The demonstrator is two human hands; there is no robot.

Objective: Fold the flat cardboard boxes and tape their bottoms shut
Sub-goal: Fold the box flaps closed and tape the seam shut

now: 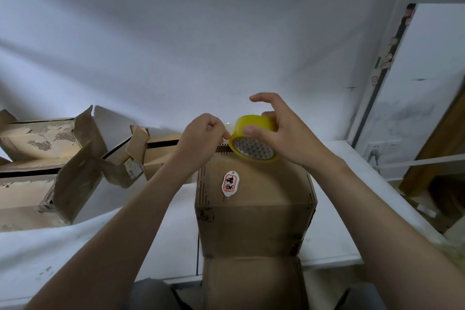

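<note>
Here right hand [284, 133] grips tape roll [253, 123], left hand [201, 133] apparently pinching its end.

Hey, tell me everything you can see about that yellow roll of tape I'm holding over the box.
The tape roll is a glossy yellow ring, seemingly plastic tape, on a core with a grey patterned inside. It is tilted, open side toward the camera, at the far edge of the cardboard box. The right hand grips it, thumb on the yellow band; the left hand pinches at its left edge, apparently the loose end.
</note>
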